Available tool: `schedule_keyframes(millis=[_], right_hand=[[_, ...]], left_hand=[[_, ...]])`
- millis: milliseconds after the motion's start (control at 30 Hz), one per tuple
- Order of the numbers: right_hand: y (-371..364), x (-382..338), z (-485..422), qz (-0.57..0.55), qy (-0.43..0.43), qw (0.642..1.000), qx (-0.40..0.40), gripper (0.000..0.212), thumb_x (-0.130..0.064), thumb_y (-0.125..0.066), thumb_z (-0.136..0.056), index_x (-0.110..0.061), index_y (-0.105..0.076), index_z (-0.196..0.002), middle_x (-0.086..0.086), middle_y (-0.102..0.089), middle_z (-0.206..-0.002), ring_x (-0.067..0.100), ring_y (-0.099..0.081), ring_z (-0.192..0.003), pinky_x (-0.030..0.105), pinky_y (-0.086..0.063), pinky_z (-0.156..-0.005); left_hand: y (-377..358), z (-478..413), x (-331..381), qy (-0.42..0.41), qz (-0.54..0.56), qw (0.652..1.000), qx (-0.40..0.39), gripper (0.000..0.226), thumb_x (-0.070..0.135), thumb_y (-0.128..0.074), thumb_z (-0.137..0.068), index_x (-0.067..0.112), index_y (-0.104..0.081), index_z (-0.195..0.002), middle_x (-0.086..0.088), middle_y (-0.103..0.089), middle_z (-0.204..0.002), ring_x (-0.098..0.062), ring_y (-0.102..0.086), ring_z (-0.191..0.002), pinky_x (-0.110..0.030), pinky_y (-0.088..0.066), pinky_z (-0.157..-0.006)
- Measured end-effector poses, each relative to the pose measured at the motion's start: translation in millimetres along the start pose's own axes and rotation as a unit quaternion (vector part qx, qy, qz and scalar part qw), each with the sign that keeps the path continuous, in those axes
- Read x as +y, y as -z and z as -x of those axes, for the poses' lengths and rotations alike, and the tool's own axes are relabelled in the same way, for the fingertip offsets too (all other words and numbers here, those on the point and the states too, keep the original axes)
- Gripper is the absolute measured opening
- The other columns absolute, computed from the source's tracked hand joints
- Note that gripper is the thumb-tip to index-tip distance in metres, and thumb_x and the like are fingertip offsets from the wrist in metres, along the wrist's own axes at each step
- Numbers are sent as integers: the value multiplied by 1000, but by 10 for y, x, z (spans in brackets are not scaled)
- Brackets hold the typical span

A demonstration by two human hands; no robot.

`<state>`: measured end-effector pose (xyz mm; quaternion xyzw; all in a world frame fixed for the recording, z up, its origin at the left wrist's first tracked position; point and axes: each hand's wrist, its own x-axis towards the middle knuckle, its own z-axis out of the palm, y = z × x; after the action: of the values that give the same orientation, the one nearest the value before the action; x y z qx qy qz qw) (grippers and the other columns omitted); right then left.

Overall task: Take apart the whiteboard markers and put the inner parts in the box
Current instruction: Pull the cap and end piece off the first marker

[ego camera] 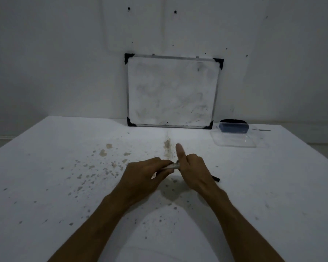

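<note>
The stained white table point(64, 148) carries a whiteboard point(171, 91) propped at the far wall and a clear box point(237, 138) at far right, apparently holding a dark item. Both hands meet at near centre. The left hand point(142, 178) has its grip closed on the marker point(171, 166), a pale barrel. The right hand point(194, 167) clasps the marker's right end, index finger extended. Judged status: disassembly is under way; transfer to the box remains. A black part point(216, 179) lies right of the hands.

Marker point(171, 166) mostly hidden by hands point(146, 178)
</note>
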<state>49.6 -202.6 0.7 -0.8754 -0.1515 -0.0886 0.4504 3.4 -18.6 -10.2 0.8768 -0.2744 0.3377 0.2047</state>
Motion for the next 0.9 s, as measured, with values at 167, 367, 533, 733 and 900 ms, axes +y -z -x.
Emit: schedule_keyframes(millis=[167, 367, 533, 733, 900], right_hand=[[-31, -38, -29, -100, -130, 986, -28, 65, -61, -31, -102, -11, -53, -67, -2, -43, -53, 10, -37, -44, 28, -32, -50], [1, -22, 95, -41, 139, 987, 70, 55, -29, -35, -107, -25, -48, -53, -6, -44, -41, 13, -40, -33, 31, -36, -36], [-38, -39, 100, -22, 47, 998, 41, 75, -70, -20, -98, -19, -46, -49, -8, -42, -40, 7, -40, -36, 17, -37, -41], [-75, -29, 9, -15, -115, 993, 0, 65, -54, -28, -106, -17, -45, -55, -4, -45, -49, 10, -42, -45, 25, -34, -49], [-40, -40, 77, -32, 65, 995, 65, 61, -29, -36, -109, -20, -47, -51, 3, -45, -42, 8, -35, -35, 23, -33, -38]], left_hand=[[-1, -35, -36, -71, -86, 992, 58, 37, 41, -60, -99, 17, -81, -118, -1, -77, -81, -15, -67, -60, -22, -48, -53], [73, -2, 13, 156, 219, 960, -76, 44, 57, -57, -98, 28, -79, -123, 14, -79, -80, -2, -63, -60, -10, -45, -54], [48, 80, 43, 137, 176, 973, -53, 41, 51, -60, -101, 26, -76, -129, 27, -78, -100, 5, -71, -77, -15, -58, -66], [-33, 41, -37, -56, -79, 993, 61, 37, 46, -58, -100, 26, -80, -122, 2, -75, -78, -13, -64, -54, -23, -52, -48], [44, 17, 8, 157, 226, 959, -67, 48, 63, -58, -96, 32, -76, -128, 25, -79, -86, 0, -68, -62, -15, -53, -57]])
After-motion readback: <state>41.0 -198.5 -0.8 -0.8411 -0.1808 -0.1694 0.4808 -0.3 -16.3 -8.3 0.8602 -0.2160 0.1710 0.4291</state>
